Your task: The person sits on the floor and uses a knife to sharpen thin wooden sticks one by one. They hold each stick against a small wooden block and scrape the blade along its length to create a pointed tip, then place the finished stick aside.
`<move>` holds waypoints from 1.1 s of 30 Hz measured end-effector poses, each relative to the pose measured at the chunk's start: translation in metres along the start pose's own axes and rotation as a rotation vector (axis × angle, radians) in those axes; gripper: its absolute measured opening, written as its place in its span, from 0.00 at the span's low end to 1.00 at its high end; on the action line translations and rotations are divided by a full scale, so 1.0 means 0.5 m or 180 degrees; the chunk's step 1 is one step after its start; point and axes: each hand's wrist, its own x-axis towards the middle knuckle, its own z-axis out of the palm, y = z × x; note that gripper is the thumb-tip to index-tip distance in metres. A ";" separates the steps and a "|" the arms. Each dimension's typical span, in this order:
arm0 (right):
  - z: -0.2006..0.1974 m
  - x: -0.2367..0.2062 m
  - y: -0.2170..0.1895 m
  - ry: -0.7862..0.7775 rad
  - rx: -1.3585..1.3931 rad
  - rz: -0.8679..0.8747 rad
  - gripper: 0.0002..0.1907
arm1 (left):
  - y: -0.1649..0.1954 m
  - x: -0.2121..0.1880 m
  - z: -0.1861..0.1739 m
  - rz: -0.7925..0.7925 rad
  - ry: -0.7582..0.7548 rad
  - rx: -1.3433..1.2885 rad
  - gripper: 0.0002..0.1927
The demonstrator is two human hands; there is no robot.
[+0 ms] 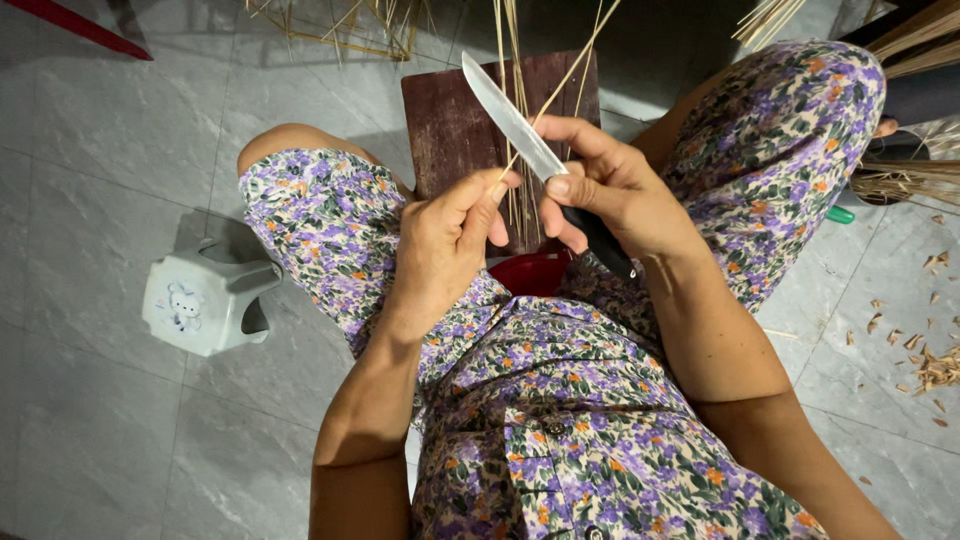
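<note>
Right over the lap, between the knees: left hand (440,245) is closed in a pinch on a thin bamboo strip (560,85), thumb + index clamped near its lower end. The strip runs up and away to the top of the frame, crossing the blade. Right hand (610,195) is wrapped tight on the black handle of a knife (512,118), thumb pressed up by the base of the blade, tip pointing away from the body.

Handling, imo: strip looks super light, springy and thin, prob bends easy and could snap or split along the grain if kinked. Edges are likely splintery, so pinching it low near the blade like this gives the most control w/ the far end left to flex. Blade is bare steel and sits v close to the left fingers, so that's the risk spot.

Behind the hands there's a dark wooden board (450,130) w/ more strips lying on it, a red stool edge (530,272) under the knees. Small pale plastic stool (200,300) on the grey tile floor (110,120) to the left, wood shavings (930,365) scattered at the right.
</note>
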 end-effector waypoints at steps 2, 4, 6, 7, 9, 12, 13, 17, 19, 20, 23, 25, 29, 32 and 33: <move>0.007 -0.003 0.004 -0.0091 -0.0149 0.0033 0.26 | -0.003 0.001 0.001 -0.0034 -0.0088 -0.0202 0.10; 0.012 -0.003 0.004 -0.0113 -0.0189 0.0065 0.25 | -0.007 0.000 -0.001 -0.0052 -0.0185 -0.0379 0.11; 0.011 -0.001 -0.001 -0.0065 -0.0127 0.0083 0.22 | -0.011 -0.003 -0.004 -0.0039 -0.0290 -0.0529 0.12; 0.004 0.001 -0.011 0.0050 -0.0058 -0.0035 0.22 | -0.012 -0.003 -0.007 -0.0066 -0.0316 -0.0485 0.13; -0.006 0.003 -0.023 0.0288 0.0070 -0.0270 0.22 | -0.014 -0.004 -0.009 -0.0113 -0.0374 -0.0405 0.14; -0.007 0.000 -0.024 0.0362 0.0004 -0.0151 0.24 | -0.016 -0.001 -0.008 -0.0225 -0.0365 -0.0384 0.15; -0.002 -0.001 -0.018 0.0221 -0.0098 -0.0108 0.24 | -0.016 0.000 -0.007 -0.0255 -0.0366 -0.0429 0.15; 0.001 0.000 -0.008 0.0127 -0.0074 -0.0053 0.23 | -0.017 -0.002 -0.013 -0.0300 -0.0463 -0.0654 0.15; -0.007 0.002 -0.012 0.0256 0.0064 -0.0130 0.22 | -0.018 -0.006 -0.019 -0.0318 -0.0528 -0.0704 0.16; -0.014 0.003 -0.018 0.0293 0.0078 -0.0204 0.22 | -0.018 -0.006 -0.020 -0.0329 -0.0548 -0.0688 0.16; -0.016 0.006 -0.017 0.0299 0.0105 -0.0111 0.23 | -0.020 -0.003 -0.020 -0.0332 -0.0569 -0.0663 0.16; -0.014 0.005 -0.014 0.0264 0.0180 -0.0018 0.23 | -0.021 -0.003 -0.020 -0.0319 -0.0561 -0.0621 0.16; -0.016 0.004 -0.013 0.0361 0.0266 -0.0097 0.25 | -0.023 -0.012 -0.036 -0.0331 -0.0516 -0.0402 0.15; -0.027 0.006 -0.021 0.0383 0.0304 -0.0158 0.25 | -0.026 -0.009 -0.047 -0.0260 -0.0587 -0.0256 0.14; -0.028 0.006 -0.022 0.0349 0.0341 -0.0154 0.25 | -0.026 -0.008 -0.047 -0.0229 -0.0618 -0.0216 0.14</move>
